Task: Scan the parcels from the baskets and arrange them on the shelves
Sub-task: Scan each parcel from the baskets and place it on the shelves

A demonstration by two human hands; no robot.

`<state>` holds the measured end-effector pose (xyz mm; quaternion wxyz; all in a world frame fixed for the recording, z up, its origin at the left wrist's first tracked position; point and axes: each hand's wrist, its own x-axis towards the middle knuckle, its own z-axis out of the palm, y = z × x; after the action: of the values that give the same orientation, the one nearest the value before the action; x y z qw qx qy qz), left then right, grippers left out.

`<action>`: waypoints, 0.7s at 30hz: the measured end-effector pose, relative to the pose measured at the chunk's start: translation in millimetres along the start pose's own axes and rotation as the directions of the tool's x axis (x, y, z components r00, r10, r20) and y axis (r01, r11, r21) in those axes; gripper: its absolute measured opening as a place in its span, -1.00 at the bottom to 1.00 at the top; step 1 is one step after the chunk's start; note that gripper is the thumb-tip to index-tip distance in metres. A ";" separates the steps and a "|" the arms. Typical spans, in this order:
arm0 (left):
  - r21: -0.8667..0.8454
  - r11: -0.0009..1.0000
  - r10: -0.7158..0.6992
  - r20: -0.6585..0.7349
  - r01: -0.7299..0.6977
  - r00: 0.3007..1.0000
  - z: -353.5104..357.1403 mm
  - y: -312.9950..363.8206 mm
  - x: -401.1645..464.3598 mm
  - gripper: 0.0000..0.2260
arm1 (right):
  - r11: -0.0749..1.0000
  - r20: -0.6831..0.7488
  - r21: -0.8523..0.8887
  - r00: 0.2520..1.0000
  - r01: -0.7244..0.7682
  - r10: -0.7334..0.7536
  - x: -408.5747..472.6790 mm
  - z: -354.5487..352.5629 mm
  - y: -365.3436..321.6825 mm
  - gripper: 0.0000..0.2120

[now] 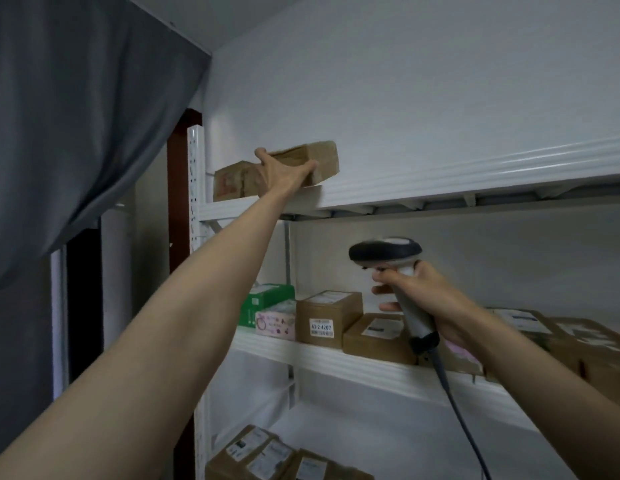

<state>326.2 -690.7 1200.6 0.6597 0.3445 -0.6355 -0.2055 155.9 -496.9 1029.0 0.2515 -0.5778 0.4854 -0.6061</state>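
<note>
A white metal shelving unit (440, 174) stands against a pale wall, with a grey curtain (76, 116) hanging at 9 to 11 o'clock and a dark doorway below it. The top shelf runs across the frame from 9 toward 3 o'clock; the middle shelf (336, 358) sits lower, and a bottom level shows at 6 o'clock.

On the top shelf at about 11 o'clock lies a brown cardboard parcel (319, 161). The left hand (284, 171) reaches up to it, thumb on its upper edge and fingers spread over its near face, gripping it. Just left of it, touching, stands a second brown box (232, 181) with blurred red print.

The right hand (426, 299), right of centre, curls round the handle of a grey barcode scanner (388, 254); its dark cable (457, 410) trails toward 5 o'clock.

The middle shelf holds a green carton (267, 299) above a pink box (277, 323), then brown boxes; one label (321, 327) reads "43-2-4207". Other labels are too blurred to read. Labelled brown parcels (253, 452) lie at 6 o'clock.
</note>
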 end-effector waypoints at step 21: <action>0.471 0.725 0.415 0.285 -0.503 0.864 42.9 -75.7 38.8 -0.44 | 0.999 -0.013 0.031 1.000 0.015 -0.015 19.6 5.4 16.3 -0.86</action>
<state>301.0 -777.9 1171.5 0.5155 0.3266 -0.7829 0.1215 152.8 -522.0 1022.9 0.2529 -0.5736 0.4730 -0.6192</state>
